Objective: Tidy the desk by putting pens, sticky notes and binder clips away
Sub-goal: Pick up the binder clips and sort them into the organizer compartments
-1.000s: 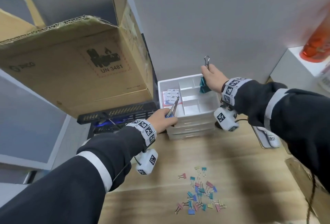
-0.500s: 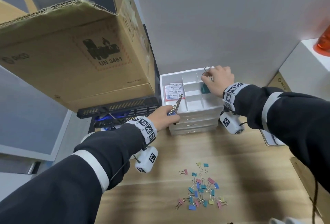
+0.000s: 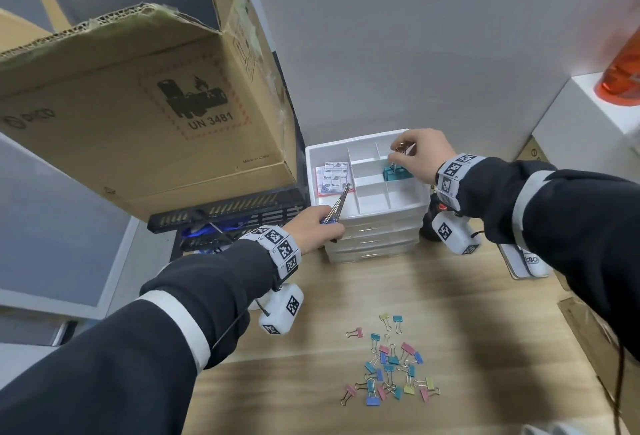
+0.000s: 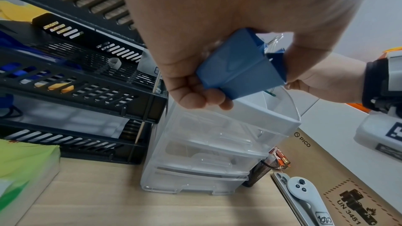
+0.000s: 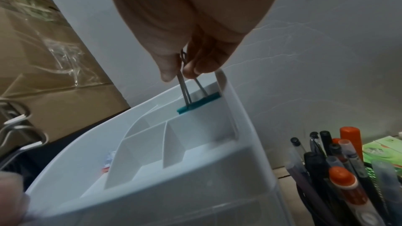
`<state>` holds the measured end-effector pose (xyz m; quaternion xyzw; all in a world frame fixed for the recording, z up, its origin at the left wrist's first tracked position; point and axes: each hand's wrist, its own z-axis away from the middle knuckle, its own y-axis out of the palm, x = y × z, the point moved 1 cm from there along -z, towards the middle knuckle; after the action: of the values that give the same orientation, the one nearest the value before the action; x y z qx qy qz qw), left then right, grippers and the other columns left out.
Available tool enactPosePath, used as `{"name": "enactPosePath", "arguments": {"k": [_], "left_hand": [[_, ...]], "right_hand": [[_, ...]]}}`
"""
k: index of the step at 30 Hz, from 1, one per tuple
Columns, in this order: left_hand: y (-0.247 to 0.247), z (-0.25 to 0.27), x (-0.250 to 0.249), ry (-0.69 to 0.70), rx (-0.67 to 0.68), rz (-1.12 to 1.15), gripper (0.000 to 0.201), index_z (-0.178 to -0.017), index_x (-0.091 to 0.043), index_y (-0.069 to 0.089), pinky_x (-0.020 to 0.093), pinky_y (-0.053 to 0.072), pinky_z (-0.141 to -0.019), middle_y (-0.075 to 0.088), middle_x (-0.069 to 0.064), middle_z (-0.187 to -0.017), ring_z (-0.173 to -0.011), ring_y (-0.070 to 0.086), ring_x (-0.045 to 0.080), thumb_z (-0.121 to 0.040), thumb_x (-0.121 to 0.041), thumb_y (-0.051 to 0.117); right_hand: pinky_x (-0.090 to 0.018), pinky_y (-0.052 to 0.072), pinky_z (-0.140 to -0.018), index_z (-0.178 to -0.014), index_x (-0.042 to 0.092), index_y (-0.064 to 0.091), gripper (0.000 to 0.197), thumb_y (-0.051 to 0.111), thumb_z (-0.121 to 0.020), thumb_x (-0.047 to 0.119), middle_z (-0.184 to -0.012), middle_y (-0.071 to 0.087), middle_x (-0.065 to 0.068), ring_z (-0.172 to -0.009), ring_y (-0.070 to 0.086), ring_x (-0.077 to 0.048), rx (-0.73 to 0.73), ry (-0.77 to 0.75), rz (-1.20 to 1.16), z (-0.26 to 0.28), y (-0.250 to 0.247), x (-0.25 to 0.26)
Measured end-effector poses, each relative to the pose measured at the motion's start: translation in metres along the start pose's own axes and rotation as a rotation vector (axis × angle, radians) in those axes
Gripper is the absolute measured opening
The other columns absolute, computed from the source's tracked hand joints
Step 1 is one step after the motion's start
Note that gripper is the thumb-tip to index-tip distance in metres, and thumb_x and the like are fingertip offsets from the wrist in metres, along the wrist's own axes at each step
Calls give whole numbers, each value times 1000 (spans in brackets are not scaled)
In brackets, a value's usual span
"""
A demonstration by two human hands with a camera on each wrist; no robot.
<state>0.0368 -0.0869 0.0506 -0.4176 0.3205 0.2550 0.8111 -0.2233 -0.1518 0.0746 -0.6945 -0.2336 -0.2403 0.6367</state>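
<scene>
Wooden worktop [image 3: 467, 313], white organiser [image 3: 367, 216] at 12 o'clock: right hand [image 3: 420, 154] pinches teal binder clip [image 3: 398, 173] inside its tray, left hand [image 3: 317, 228] grips blue binder clip [image 4: 243, 73], loose clips [image 3: 391, 365] at 6 o'clock.

Materials, desk area
Drawer unit [image 3: 377, 226]: smooth translucent plastic. Desk [image 3: 450, 313]: matt wood grain. Box [image 3: 138, 116]: rough corrugated cardboard. Teal clip [image 5: 199, 103]: shiny wire handles.

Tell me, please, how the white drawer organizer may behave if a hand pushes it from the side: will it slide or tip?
The white drawer organizer looks like thin clear plastic with little visible inside, so probably light. On the smooth wooden desk it would likely slide. Stacked several drawers tall, it might tip if pushed near the top.
</scene>
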Motion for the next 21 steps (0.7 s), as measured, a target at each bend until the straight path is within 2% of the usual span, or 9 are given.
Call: {"name": "enactPosePath", "arguments": {"k": [2, 6, 10, 13, 16, 17, 19, 21], "left_hand": [[0, 1, 2, 0, -5, -9, 32, -82, -11, 59, 32, 42, -61, 54, 0, -67, -62, 49, 20, -63, -36, 61], [0, 2, 3, -3, -3, 5, 24, -79, -14, 56, 32, 42, -62, 54, -2, -66, -63, 49, 19, -65, -33, 61], [-1, 5, 0, -10, 6, 33, 23, -80, -13, 55, 30, 41, -59, 56, -1, -66, -61, 48, 19, -66, -31, 61], [-4, 7, -3, -7, 26, 69, 12, -79, -11, 53, 23, 38, -50, 54, -1, -63, -54, 45, 17, -75, -19, 61], [-6, 8, -5, -12, 46, 98, 7, -80, -7, 53, 20, 35, -45, 51, 1, -61, -51, 43, 15, -80, -10, 60], [-6, 9, -5, -13, 55, 103, 8, -80, -7, 53, 20, 35, -45, 51, 1, -61, -51, 42, 15, -79, -11, 60], [-5, 9, -6, -10, 60, 99, 14, -80, -9, 54, 22, 36, -48, 51, -1, -60, -53, 43, 17, -72, -18, 60], [-4, 8, -7, -2, 37, 67, 18, -79, -11, 56, 25, 38, -53, 53, -5, -58, -55, 45, 17, -65, -23, 59]], "right_hand": [[-27, 48, -81, -97, 16, 73, 13, 70, -88, 25, -89, 65, 3, -87, 62, -20, 16, 3, 49, -1, 2, 2], [-32, 48, -80, -90, 16, 68, 8, 66, -83, 11, -89, 60, 0, -91, 60, -27, 35, -19, 142, -6, 4, 5], [-28, 39, -75, -84, 21, 63, 20, 58, -80, 3, -96, 54, -1, -92, 58, -27, 54, -13, 146, -8, 7, 8], [-29, 41, -74, -88, 23, 63, 17, 57, -80, 9, -103, 55, -1, -92, 59, -27, 76, 27, 157, -7, 10, 10], [-32, 44, -76, -100, 22, 59, 19, 60, -82, 24, -109, 48, 1, -82, 56, -26, -2, 37, 186, -2, 6, 15], [-32, 43, -76, -103, 20, 58, 21, 60, -82, 25, -109, 47, 0, -79, 54, -26, -56, -4, 173, 1, 3, 19], [-34, 44, -74, -102, 17, 58, 22, 60, -81, 22, -104, 52, -1, -75, 50, -20, -146, -178, 91, 11, 0, 32], [-33, 48, -72, -97, 19, 60, 22, 58, -76, 23, -93, 58, 4, -68, 49, -15, -88, -296, -63, 22, 1, 48]]}}
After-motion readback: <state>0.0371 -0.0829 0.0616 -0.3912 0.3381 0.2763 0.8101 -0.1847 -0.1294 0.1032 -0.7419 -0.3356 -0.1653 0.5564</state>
